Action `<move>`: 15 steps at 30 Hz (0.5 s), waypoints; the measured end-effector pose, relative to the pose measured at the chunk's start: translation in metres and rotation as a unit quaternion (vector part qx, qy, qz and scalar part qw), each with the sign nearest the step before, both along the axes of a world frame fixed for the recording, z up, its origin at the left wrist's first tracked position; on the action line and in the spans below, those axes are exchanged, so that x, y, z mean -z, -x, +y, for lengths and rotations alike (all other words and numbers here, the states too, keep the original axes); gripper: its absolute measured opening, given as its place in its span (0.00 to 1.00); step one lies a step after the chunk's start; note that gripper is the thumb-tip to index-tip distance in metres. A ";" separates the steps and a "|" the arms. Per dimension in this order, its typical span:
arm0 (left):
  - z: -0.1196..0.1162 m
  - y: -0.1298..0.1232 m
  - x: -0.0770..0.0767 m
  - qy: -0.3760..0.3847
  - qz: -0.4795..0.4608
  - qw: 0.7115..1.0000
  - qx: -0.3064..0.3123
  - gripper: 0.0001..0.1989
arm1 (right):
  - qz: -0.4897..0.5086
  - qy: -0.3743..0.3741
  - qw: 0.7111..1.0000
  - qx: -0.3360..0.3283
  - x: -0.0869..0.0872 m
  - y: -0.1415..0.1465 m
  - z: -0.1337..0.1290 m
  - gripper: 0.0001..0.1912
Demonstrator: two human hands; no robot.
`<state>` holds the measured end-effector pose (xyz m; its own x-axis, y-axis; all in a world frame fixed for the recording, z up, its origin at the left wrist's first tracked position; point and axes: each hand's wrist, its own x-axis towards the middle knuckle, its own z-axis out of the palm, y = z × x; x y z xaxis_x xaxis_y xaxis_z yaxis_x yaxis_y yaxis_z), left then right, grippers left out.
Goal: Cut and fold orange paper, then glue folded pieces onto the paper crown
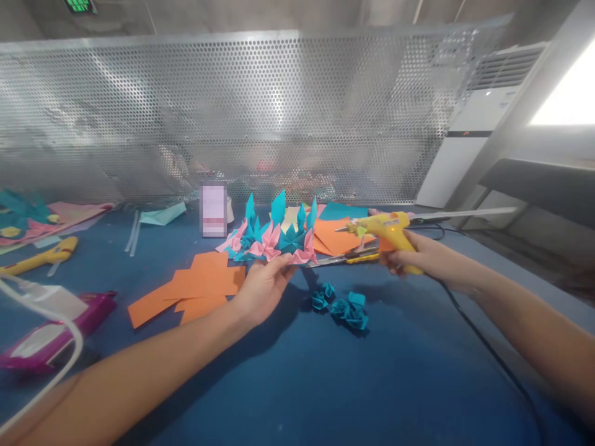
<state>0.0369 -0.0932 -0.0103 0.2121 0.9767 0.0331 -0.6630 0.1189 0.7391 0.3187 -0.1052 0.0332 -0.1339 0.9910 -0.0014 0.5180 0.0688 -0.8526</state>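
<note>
My left hand (pixel 266 286) grips a folded paper decoration (pixel 277 232) by its lower edge, thumb in front. Tall teal points rise from it, and pink folded pieces line its front. In my right hand (pixel 418 260) is a yellow hot glue gun (pixel 393 232), with a clear glue stick (pixel 465 214) jutting from its back. Its nozzle points left toward the decoration, with a gap between them. Below, on the blue table, lie several small teal paper flowers (pixel 348 311).
Orange paper sheets (pixel 199 286) lie left of centre. Scissors with yellow handles (pixel 362 257) rest behind the flowers. On the left are another yellow glue gun (pixel 41 257), a magenta-edged package (pixel 51 334) and a white cable (pixel 77 337). A perforated metal panel (pixel 232 111) stands along the back.
</note>
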 end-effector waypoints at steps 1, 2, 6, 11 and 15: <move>0.001 0.000 0.001 0.007 0.007 1.000 -0.009 0.04 | 0.030 0.005 1.000 -0.007 -0.002 0.004 -0.003 0.06; 0.001 -0.001 0.002 0.019 0.015 0.999 -0.020 0.04 | 0.053 0.013 0.998 -0.013 -0.003 0.010 -0.005 0.07; 0.002 -0.005 0.005 0.061 0.030 0.996 -0.054 0.07 | 0.086 -0.001 0.995 -0.041 -0.005 0.031 -0.014 0.12; -0.005 -0.008 0.002 0.054 0.002 0.998 -0.031 0.08 | 0.070 -0.042 0.994 -0.072 -0.002 0.045 -0.019 0.13; -0.008 -0.008 0.000 0.038 -0.027 0.999 -0.012 0.09 | 0.009 -0.082 0.992 -0.095 0.005 0.047 -0.020 0.23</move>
